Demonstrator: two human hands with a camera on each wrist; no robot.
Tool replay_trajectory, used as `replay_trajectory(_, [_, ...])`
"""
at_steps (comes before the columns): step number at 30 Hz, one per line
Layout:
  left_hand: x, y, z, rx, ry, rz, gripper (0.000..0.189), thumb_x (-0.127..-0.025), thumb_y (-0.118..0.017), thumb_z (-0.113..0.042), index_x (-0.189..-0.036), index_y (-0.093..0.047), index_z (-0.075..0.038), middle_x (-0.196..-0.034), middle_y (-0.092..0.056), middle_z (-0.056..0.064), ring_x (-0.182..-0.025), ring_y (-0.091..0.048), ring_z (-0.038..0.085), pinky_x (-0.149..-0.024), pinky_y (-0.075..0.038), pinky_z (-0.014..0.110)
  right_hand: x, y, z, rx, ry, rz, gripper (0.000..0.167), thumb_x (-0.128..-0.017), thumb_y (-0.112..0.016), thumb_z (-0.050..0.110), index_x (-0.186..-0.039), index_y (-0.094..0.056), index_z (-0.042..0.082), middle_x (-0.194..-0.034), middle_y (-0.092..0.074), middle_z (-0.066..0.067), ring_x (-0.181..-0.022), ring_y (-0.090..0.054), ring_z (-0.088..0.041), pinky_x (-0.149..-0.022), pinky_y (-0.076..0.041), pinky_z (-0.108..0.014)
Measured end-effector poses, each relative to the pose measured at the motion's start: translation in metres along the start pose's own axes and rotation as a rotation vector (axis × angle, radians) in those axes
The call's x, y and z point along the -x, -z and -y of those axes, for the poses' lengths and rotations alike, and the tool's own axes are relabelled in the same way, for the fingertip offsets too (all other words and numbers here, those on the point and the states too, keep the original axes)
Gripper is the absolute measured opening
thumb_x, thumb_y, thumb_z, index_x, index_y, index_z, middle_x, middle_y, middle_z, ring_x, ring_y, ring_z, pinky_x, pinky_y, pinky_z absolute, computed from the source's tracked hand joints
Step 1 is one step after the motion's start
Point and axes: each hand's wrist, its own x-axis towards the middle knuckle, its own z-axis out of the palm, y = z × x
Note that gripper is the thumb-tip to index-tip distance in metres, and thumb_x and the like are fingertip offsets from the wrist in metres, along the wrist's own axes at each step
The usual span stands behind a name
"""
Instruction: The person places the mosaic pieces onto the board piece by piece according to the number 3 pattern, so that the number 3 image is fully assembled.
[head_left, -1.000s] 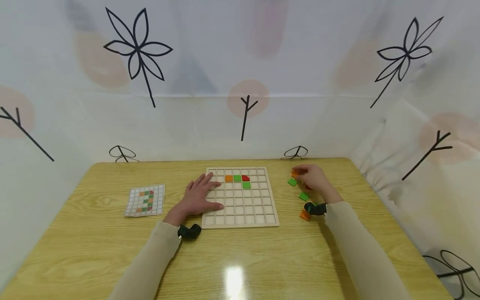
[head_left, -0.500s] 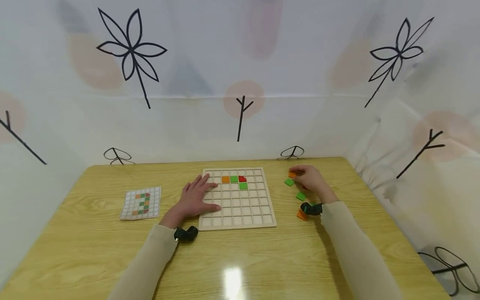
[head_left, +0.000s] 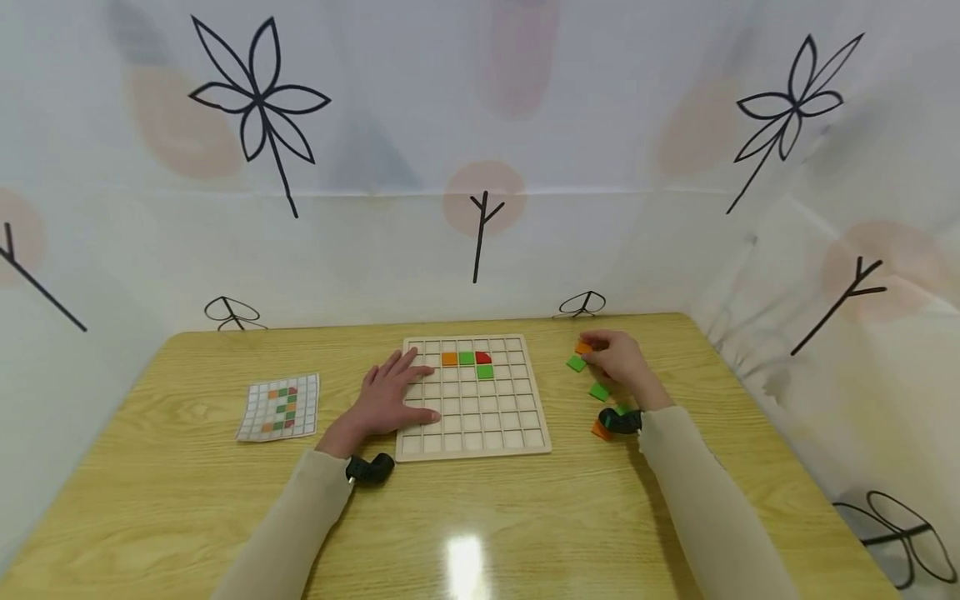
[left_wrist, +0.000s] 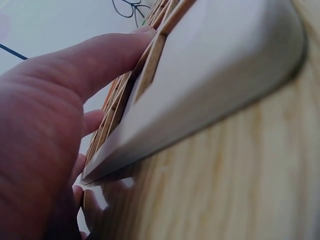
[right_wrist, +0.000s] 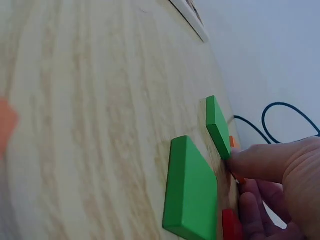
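My left hand (head_left: 386, 400) rests spread on the left side of a wooden grid board (head_left: 472, 457), its thumb (left_wrist: 115, 52) lying over the frame. Set in the board's cells are an orange square tile (head_left: 449, 359), a green one (head_left: 467, 358), a red tile with a rounded corner (head_left: 483, 357) and another green tile (head_left: 485, 372). Right of the board, my right hand (head_left: 618, 360) pinches an orange tile (head_left: 582, 347) between thumb and fingers. A green tile (right_wrist: 217, 127) lies right beside the thumb. Below the fingers shows part of a red tile (right_wrist: 231, 225).
More loose tiles lie near the right wrist: a green one (head_left: 598, 391), another green one partly hidden, and an orange one (head_left: 600, 430). A printed pattern card (head_left: 255, 408) with coloured squares lies left of the board. A patterned cloth (head_left: 375, 250) hangs behind the table.
The right thumb and fingers have closed in on the orange tile, and the hand now covers the red tile in the head view. The left hand stays on the board. The head view shifted slightly.
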Motion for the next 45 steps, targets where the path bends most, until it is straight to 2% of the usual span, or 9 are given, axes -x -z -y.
replay_trajectory(4, [0.001, 0.001, 0.0, 0.002, -0.003, 0.008, 0.076, -0.086, -0.073, -0.052, -0.149, -0.047, -0.018, -0.166, -0.011, 0.011, -0.151, -0.004, 0.035, -0.114, -0.003, 0.064, 0.001, -0.002, 0.001, -0.025, -0.036, -0.004, 0.042, -0.098, -0.064, 0.009, -0.139, -0.058, 0.001, -0.133, -0.058, -0.024, -0.097, -0.056, -0.03, -0.059, -0.046, -0.029])
replay_trajectory(13, [-0.002, 0.001, 0.0, -0.004, -0.01, 0.02, 0.077, -0.086, -0.073, -0.053, -0.149, -0.047, -0.018, -0.166, -0.011, 0.01, -0.151, -0.003, 0.035, -0.114, -0.004, 0.063, 0.003, 0.001, -0.002, -0.007, -0.033, -0.002, 0.041, -0.098, -0.061, 0.007, -0.138, -0.058, 0.0, -0.131, -0.058, -0.025, -0.073, -0.056, -0.02, -0.053, -0.045, -0.029])
replay_trajectory(16, [-0.001, 0.001, 0.0, -0.004, -0.013, 0.025, 0.077, -0.086, -0.073, -0.053, -0.149, -0.047, -0.017, -0.166, -0.011, 0.012, -0.151, -0.004, 0.036, -0.114, -0.004, 0.064, 0.003, 0.002, -0.004, -0.004, -0.031, 0.008, 0.041, -0.098, -0.06, 0.008, -0.138, -0.058, -0.001, -0.133, -0.058, -0.025, -0.075, -0.056, -0.021, -0.055, -0.045, -0.029])
replay_trajectory(25, [-0.002, 0.0, 0.001, -0.003, -0.015, 0.028, 0.077, -0.087, -0.071, -0.054, -0.15, -0.046, -0.018, -0.166, -0.01, 0.011, -0.152, -0.003, 0.035, -0.114, -0.004, 0.064, 0.007, 0.004, -0.004, 0.016, 0.02, 0.0, 0.04, -0.097, -0.06, 0.007, -0.136, -0.058, -0.004, -0.13, -0.06, -0.026, -0.1, -0.059, -0.031, -0.061, -0.049, -0.03])
replay_trajectory(36, [-0.001, 0.002, 0.0, 0.007, -0.008, 0.021, 0.076, -0.087, -0.073, -0.052, -0.15, -0.047, -0.018, -0.166, -0.011, 0.011, -0.152, -0.003, 0.035, -0.114, -0.004, 0.064, 0.01, 0.004, 0.009, 0.042, 0.093, -0.013, 0.037, -0.097, -0.065, 0.012, -0.13, -0.063, -0.004, -0.125, -0.062, -0.024, -0.095, -0.062, -0.032, -0.062, -0.05, -0.031])
replay_trajectory(41, [0.0, 0.004, -0.001, 0.006, -0.008, 0.014, 0.075, -0.087, -0.073, -0.051, -0.149, -0.048, -0.017, -0.166, -0.013, 0.012, -0.151, -0.004, 0.035, -0.114, -0.005, 0.065, 0.011, -0.001, 0.016, 0.083, 0.141, -0.02, 0.033, -0.096, -0.064, 0.012, -0.126, -0.067, -0.002, -0.124, -0.06, -0.024, -0.107, -0.06, -0.037, -0.075, -0.054, -0.039])
replay_trajectory(45, [0.0, 0.004, -0.001, 0.011, -0.013, 0.011, 0.075, -0.087, -0.073, -0.051, -0.149, -0.048, -0.016, -0.166, -0.013, 0.013, -0.151, -0.004, 0.036, -0.114, -0.005, 0.065, 0.013, -0.008, 0.022, 0.11, 0.194, -0.016, 0.031, -0.094, -0.064, 0.009, -0.123, -0.069, -0.002, -0.123, -0.061, -0.023, -0.109, -0.06, -0.039, -0.078, -0.056, -0.043])
